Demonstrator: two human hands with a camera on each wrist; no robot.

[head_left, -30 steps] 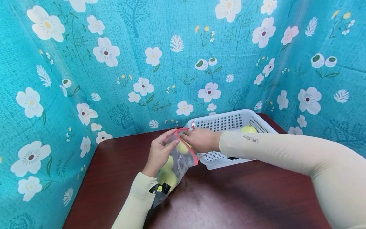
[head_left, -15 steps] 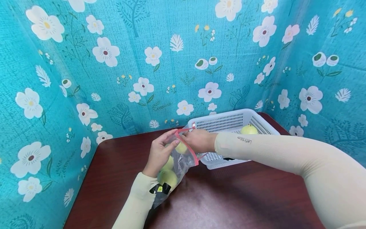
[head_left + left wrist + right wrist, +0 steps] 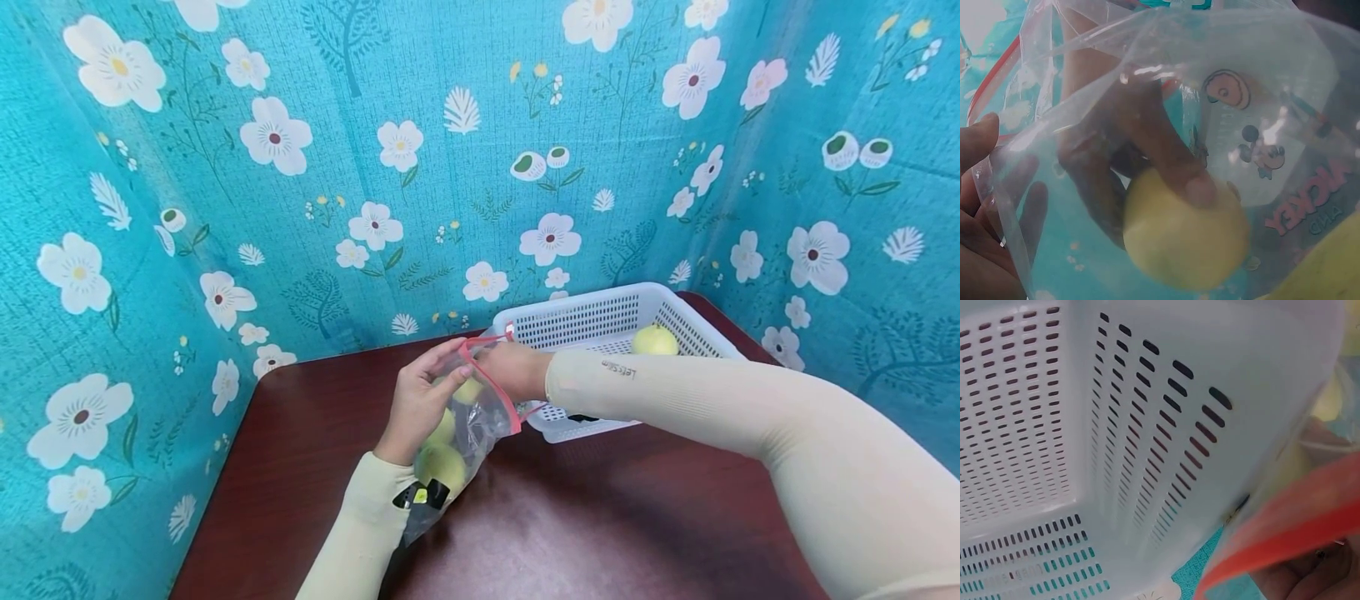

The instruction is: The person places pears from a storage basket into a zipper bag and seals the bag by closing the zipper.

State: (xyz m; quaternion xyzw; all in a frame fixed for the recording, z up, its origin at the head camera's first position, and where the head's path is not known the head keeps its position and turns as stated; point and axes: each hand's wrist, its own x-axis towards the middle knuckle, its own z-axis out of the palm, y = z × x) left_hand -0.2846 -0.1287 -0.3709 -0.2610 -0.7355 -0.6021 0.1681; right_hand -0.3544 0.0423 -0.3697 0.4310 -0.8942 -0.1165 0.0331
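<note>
My left hand point(image 3: 423, 400) pinches the red-edged mouth of a clear zip bag point(image 3: 480, 429) between thumb and fingers. Through that mouth reaches my right hand point(image 3: 517, 371), its fingers curled around a yellow-green pear point(image 3: 1186, 231) inside the bag. The left wrist view shows this grip through the plastic, which has cartoon prints. Lower in the bag lie more pears point(image 3: 441, 465), partly hidden by the left hand and wrist. Another pear point(image 3: 655, 341) sits in the white basket point(image 3: 577, 321), just beyond the right sleeve.
The perforated basket stands at the back right of the dark red table point(image 3: 315, 450), close behind the bag's mouth. A blue flowered curtain point(image 3: 450, 183) hangs around the table's back and sides. My right forearm point(image 3: 675, 392) crosses over the basket's front.
My right hand has moved left and deeper into the bag with the pear. More of the basket's pear shows as the right forearm shifts. The left hand stays in place.
</note>
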